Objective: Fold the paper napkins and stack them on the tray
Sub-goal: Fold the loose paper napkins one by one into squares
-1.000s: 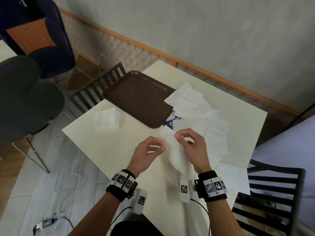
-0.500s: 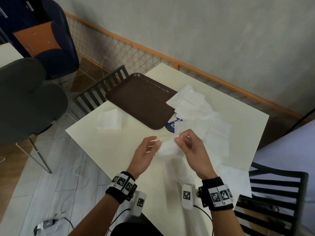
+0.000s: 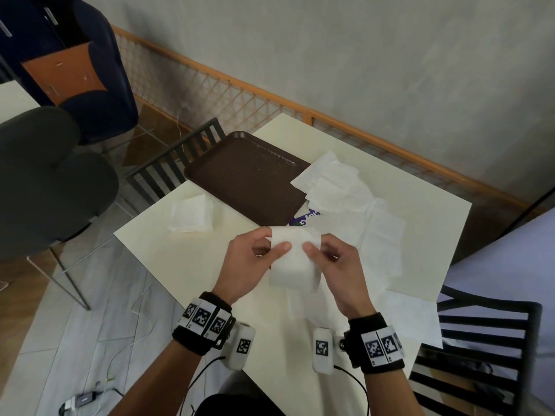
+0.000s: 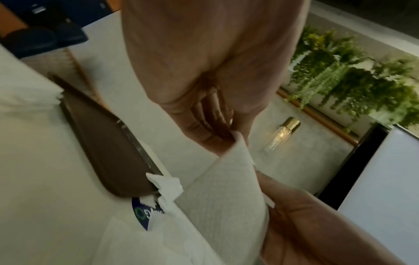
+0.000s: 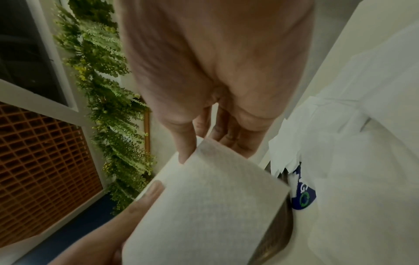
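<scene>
Both hands hold one white napkin [image 3: 292,256] in the air above the near part of the desk [image 3: 420,211]: the left hand [image 3: 249,265] pinches its left side with thumb on top, and the right hand [image 3: 336,262] pinches its right side in the same way, so both hands are closed on the paper. The napkin looks folded, with its lower part hanging down, but the lower edge is blurred. Behind it, a blue wrapper [image 3: 304,219] with white letters and a green round sign shows between the papers; the letters are partly covered and I cannot read the word. The wrist bands [image 3: 207,318] carry black and white square codes. The brown tray [image 3: 246,175] lies at the far left side of the desk, and its left corner goes a little over the desk edge; a pile of loose napkins [image 3: 339,187] lies just beside its right side and overlaps its rim. One folded napkin [image 3: 190,217] lies alone near the left edge of the desk, apart from the tray. More open sheets [image 3: 381,244] spread toward the right edge, and one sheet [image 3: 414,319] hangs over the near right border. A dark chair [image 3: 480,349] stands close at the right, another chair [image 3: 174,163] behind the tray.
</scene>
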`<action>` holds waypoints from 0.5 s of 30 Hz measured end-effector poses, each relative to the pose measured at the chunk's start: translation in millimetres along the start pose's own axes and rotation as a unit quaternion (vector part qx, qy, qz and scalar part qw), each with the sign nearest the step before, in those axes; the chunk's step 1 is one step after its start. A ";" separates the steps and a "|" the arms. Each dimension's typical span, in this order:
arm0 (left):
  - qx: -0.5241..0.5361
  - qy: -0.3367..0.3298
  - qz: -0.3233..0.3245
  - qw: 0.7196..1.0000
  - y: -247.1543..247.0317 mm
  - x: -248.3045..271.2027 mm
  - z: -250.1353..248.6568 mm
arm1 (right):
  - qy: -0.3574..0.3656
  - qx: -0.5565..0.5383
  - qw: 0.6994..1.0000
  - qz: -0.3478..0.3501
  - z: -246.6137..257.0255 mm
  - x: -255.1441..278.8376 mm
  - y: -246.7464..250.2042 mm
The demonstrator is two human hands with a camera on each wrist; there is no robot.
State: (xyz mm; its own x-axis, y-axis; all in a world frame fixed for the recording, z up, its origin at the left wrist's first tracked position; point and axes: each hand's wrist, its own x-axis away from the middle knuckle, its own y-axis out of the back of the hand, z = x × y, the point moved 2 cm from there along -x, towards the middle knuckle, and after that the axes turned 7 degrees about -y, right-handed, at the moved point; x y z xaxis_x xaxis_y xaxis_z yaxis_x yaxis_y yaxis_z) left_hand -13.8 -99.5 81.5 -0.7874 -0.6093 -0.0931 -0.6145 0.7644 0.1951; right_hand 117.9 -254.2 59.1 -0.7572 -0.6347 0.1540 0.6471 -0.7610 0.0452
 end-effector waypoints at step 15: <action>0.055 -0.099 0.042 0.993 22.8 -5.3 -27.6 | -0.009 -0.188 0.981 0.050 10.3 -10.4 0.9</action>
State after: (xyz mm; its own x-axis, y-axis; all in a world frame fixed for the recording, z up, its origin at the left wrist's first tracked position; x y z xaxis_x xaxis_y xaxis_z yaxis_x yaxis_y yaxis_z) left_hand -22.3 -84.7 113.4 -0.8237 -0.4969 -0.2733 -0.5389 0.8360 0.1040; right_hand 127.2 -246.8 67.7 -0.6881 -0.7087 0.1559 0.6368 -0.6928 -0.3385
